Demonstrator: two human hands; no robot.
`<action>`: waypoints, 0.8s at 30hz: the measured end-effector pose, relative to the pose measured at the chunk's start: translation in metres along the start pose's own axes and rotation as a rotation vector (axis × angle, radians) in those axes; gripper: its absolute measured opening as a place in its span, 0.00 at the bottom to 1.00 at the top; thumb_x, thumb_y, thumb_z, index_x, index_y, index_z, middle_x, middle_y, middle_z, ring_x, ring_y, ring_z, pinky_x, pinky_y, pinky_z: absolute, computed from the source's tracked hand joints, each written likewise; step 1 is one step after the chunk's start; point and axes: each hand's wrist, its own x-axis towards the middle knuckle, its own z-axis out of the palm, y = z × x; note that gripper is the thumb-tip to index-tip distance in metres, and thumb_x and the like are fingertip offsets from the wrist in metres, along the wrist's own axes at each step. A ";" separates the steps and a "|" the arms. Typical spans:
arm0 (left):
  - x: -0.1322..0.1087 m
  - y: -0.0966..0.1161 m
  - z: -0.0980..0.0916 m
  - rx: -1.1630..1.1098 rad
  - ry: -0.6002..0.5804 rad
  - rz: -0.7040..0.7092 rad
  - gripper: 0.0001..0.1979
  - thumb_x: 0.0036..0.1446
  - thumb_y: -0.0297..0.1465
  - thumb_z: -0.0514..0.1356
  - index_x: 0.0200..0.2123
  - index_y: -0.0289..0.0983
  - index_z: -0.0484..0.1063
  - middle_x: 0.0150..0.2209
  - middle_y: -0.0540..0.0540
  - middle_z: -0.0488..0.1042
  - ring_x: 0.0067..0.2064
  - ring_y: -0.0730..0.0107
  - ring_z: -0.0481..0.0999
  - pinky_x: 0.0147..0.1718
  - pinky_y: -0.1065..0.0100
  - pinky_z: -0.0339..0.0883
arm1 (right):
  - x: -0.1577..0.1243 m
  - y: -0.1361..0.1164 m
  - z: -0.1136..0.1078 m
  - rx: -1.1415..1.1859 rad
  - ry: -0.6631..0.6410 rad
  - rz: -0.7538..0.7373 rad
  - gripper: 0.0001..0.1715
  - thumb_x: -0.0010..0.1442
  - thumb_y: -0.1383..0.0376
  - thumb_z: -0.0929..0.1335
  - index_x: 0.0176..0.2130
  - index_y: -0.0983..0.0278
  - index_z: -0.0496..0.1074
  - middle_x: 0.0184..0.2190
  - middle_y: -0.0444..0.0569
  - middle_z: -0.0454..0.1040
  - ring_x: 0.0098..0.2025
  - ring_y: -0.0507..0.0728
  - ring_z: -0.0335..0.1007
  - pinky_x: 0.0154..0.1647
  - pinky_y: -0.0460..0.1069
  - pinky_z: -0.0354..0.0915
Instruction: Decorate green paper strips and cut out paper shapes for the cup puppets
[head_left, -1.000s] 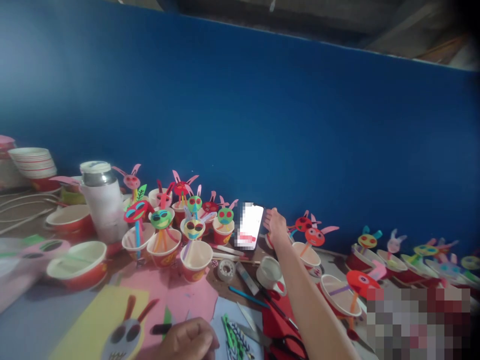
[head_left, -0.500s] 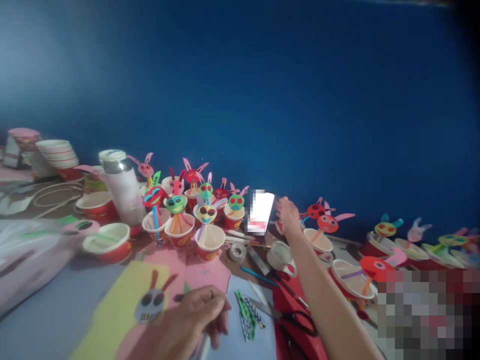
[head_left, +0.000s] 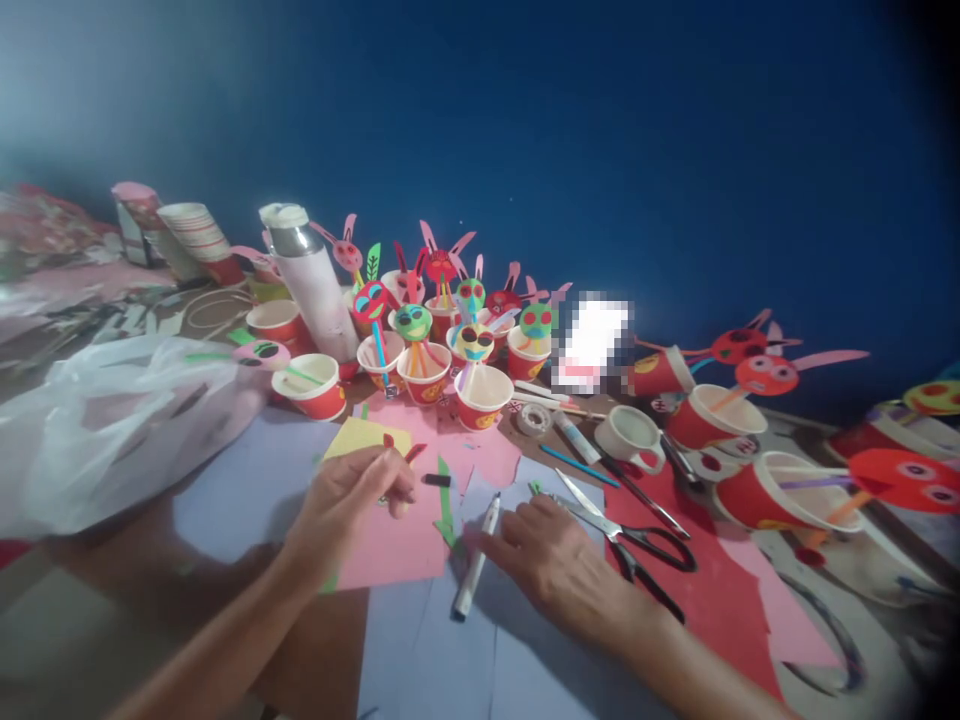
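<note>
My left hand (head_left: 364, 485) hovers over pink paper (head_left: 390, 550), thumb and fingertips pinched together; whatever they hold is too small to make out. It partly hides a paper face with dark red ears (head_left: 415, 453) on the yellow sheet (head_left: 352, 440). A black marker cap (head_left: 436, 480) lies just right of its fingers. My right hand (head_left: 551, 555) rests low on bluish paper (head_left: 442, 660) with curled fingers, its thumb against an uncapped white marker (head_left: 472, 575). A bit of green paper (head_left: 535, 488) shows beyond its knuckles. Scissors (head_left: 622, 535) with black handles lie open beside it.
Paper cups (head_left: 484, 405) with paper animal faces stand along the back and right. A phone (head_left: 592, 340), thermos (head_left: 311, 280), tape roll (head_left: 534, 420), white mug (head_left: 630, 437) and blue stick (head_left: 579, 466) sit behind the paper. A plastic bag (head_left: 112, 430) lies left.
My right hand has come back from beside the phone to the paper near the marker. My left hand has shifted over the paper face. The camera view has tilted downward.
</note>
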 end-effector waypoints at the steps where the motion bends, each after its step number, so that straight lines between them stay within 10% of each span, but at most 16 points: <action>1: -0.003 0.001 0.002 0.053 -0.024 -0.010 0.20 0.63 0.40 0.55 0.23 0.35 0.72 0.23 0.48 0.71 0.24 0.74 0.68 0.26 0.72 0.62 | 0.000 -0.003 0.004 -0.089 -0.042 -0.036 0.19 0.62 0.78 0.61 0.46 0.61 0.74 0.25 0.47 0.73 0.25 0.57 0.65 0.30 0.53 0.55; 8: -0.012 -0.002 0.020 0.174 -0.191 -0.058 0.18 0.63 0.37 0.52 0.23 0.35 0.70 0.20 0.50 0.68 0.23 0.75 0.66 0.24 0.75 0.59 | 0.001 0.012 0.005 -0.086 0.002 -0.125 0.14 0.64 0.76 0.61 0.37 0.62 0.71 0.23 0.46 0.72 0.23 0.56 0.63 0.29 0.53 0.55; 14: -0.011 -0.004 0.027 0.225 -0.272 -0.122 0.18 0.63 0.36 0.52 0.23 0.35 0.69 0.22 0.50 0.70 0.25 0.74 0.67 0.25 0.75 0.61 | -0.027 0.022 -0.037 0.109 0.365 0.087 0.10 0.60 0.71 0.66 0.42 0.59 0.63 0.27 0.44 0.72 0.27 0.55 0.67 0.30 0.51 0.63; 18: 0.001 -0.007 0.011 0.383 -0.231 -0.047 0.14 0.63 0.34 0.53 0.27 0.36 0.71 0.26 0.49 0.72 0.28 0.73 0.70 0.29 0.73 0.64 | -0.032 0.016 -0.037 0.985 0.766 0.549 0.06 0.61 0.66 0.69 0.36 0.56 0.65 0.24 0.39 0.69 0.24 0.52 0.65 0.24 0.47 0.62; 24: 0.017 -0.029 -0.013 0.863 -0.174 0.229 0.09 0.65 0.29 0.52 0.40 0.38 0.73 0.42 0.45 0.75 0.46 0.65 0.72 0.45 0.65 0.65 | -0.020 0.007 -0.005 1.593 0.595 0.852 0.15 0.60 0.51 0.69 0.35 0.60 0.73 0.25 0.46 0.77 0.27 0.53 0.70 0.30 0.46 0.65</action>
